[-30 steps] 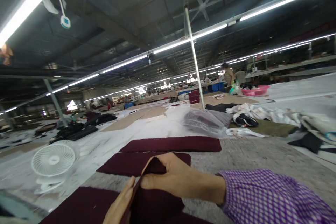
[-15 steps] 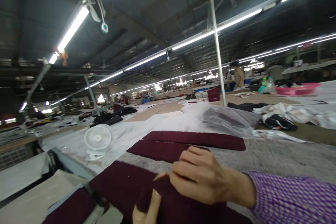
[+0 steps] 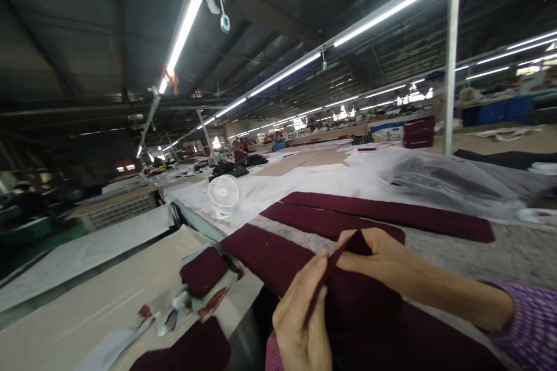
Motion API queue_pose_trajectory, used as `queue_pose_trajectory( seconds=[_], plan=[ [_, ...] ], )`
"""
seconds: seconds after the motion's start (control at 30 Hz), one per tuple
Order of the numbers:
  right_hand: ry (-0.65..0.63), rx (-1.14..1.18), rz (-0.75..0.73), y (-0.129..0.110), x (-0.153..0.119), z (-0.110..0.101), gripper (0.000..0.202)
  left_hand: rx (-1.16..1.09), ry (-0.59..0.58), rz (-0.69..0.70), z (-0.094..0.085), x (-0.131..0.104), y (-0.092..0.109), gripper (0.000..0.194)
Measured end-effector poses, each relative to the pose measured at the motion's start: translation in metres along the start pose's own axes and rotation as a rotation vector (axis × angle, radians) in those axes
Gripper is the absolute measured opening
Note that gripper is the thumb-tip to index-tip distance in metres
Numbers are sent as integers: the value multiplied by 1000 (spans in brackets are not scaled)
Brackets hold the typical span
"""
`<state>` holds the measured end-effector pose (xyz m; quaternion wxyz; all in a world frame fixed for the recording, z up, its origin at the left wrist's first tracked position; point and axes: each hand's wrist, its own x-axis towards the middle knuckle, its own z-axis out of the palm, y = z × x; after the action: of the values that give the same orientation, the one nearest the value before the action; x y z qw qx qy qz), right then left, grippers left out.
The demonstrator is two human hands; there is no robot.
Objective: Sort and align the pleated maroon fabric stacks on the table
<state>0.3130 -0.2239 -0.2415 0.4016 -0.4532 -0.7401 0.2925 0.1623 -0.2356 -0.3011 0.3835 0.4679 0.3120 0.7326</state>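
Observation:
Both my hands pinch a maroon fabric piece (image 3: 361, 295) along its upper edge, just above the table. My left hand (image 3: 302, 316) is closed on the edge, with the cloth passing between thumb and fingers. Close beside it, my right hand (image 3: 378, 252) grips a corner that sticks up between thumb and forefinger. The lower part of the cloth hangs toward me and out of the frame. Flat on the table beyond lie maroon fabric strips (image 3: 387, 211), and another maroon panel (image 3: 270, 252) lies to the left of my hands.
A small white fan (image 3: 223, 191) stands on the white-covered table (image 3: 248, 208). Clear plastic sheeting (image 3: 435, 177) lies to the right, near a metal pole (image 3: 451, 69). On a lower beige surface (image 3: 117, 295) at left are a small maroon stack (image 3: 203, 271) and scraps.
The view has swung left. My left hand has come up into view, and both hands now hold the cloth's edge raised, where before my right hand was bent over it lower down.

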Motion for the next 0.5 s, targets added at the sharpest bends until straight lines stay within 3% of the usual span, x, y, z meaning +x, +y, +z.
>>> queue_pose_trajectory(
  seconds=[0.1,0.17,0.37,0.5],
  plan=[
    [79,-115,-23,-4,1,0,22,-231,-72,-338,2,0,2,42],
    [139,-188,-56,-4,2,-3,22,-356,-109,-484,3,3,1,37],
    [-162,247,15,8,7,-6,33,-406,-37,-492,3,10,-7,40],
    [-179,374,52,10,6,-3,33,-418,-34,-498,-4,11,-4,39]
  ],
)
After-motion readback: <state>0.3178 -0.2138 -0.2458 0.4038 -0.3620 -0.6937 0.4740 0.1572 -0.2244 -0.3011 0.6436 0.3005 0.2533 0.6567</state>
